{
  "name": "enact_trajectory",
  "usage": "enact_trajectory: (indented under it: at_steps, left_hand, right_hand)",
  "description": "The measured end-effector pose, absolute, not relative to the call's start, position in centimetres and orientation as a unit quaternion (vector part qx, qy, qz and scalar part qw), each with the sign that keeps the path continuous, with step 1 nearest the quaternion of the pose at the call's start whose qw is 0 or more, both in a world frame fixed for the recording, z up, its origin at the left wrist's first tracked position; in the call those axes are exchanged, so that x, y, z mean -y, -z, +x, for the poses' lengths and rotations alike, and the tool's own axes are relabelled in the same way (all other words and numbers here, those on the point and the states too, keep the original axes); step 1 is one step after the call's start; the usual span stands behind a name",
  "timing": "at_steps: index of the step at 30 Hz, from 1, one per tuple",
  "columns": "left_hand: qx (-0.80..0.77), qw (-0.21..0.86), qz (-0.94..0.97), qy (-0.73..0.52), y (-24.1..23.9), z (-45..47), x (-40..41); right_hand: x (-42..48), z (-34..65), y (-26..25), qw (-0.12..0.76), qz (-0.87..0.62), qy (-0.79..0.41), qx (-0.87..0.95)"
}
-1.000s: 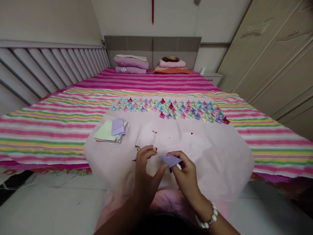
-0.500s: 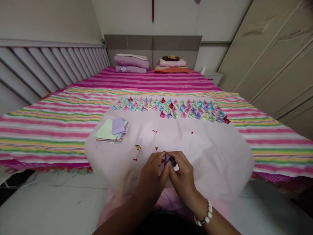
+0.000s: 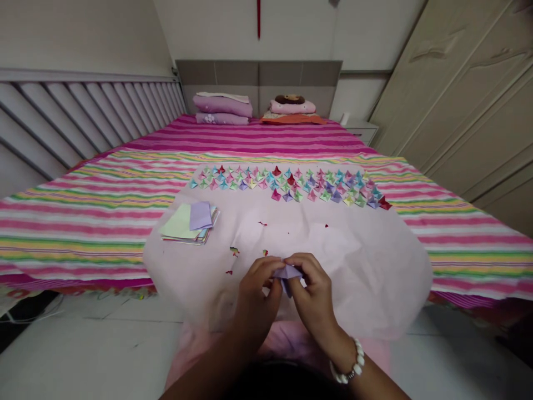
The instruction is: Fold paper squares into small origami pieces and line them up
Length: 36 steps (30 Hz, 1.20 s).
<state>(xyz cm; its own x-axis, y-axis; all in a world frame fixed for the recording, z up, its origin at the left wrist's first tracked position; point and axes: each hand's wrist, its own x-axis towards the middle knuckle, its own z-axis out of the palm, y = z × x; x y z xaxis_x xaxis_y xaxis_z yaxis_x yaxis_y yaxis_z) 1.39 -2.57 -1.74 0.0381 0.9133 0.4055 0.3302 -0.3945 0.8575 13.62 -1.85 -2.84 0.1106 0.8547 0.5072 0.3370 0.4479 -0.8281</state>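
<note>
My left hand and my right hand meet over the near edge of a pale pink sheet, both pinching a small folded lilac paper piece between thumbs and fingertips. A beaded bracelet is on my right wrist. To the left on the sheet lies a stack of coloured paper squares with a lilac one on top. Farther back, several small folded paper shapes in many colours lie in rows across the sheet.
The sheet lies on a bed with a pink, green and yellow striped cover. Folded bedding and pillows sit by the grey headboard. A slatted wall panel is on the left, wardrobe doors on the right. Tiny paper scraps dot the sheet.
A second ago the lilac paper was a wider flat shape held mostly by my right hand. Both hands have closed together around it, and it is now folded smaller.
</note>
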Motion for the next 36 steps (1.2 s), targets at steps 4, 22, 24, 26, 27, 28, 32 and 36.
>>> enact_trajectory:
  at_steps: [4,22,24,26,27,28,32,36]
  left_hand:
    - [-0.453,0.335,0.642,-0.52,1.7,1.2,2.4]
    - [-0.406,0.324,0.715,-0.468,3.2,0.0,-0.9]
    - [-0.409,0.325,0.719,-0.459,3.0,0.1,-1.1]
    - [-0.41,0.343,0.718,-0.446,2.7,0.1,-1.2]
    - [-0.409,0.354,0.716,-0.442,2.5,0.1,-1.2]
    - [-0.408,0.363,0.713,-0.439,2.3,0.1,-1.2]
    - [-0.412,0.393,0.705,-0.423,1.7,0.0,-0.9]
    - [-0.426,0.416,0.702,-0.391,1.2,-0.3,-0.7]
  right_hand:
    - [1.6,13.8,2.8,0.594,-0.46,-0.237,0.616]
    - [-0.1,15.1,1.2,0.545,-0.441,-0.641,0.314]
    - [-0.1,15.3,1.1,0.526,-0.439,-0.664,0.301]
    - [-0.1,15.5,1.1,0.511,-0.437,-0.682,0.287]
    - [-0.2,15.6,1.1,0.507,-0.435,-0.69,0.28]
    - [-0.2,15.7,1.2,0.503,-0.431,-0.697,0.274]
    - [-0.2,16.0,1.6,0.479,-0.409,-0.726,0.276]
    - [-0.3,16.2,2.0,0.461,-0.403,-0.733,0.297]
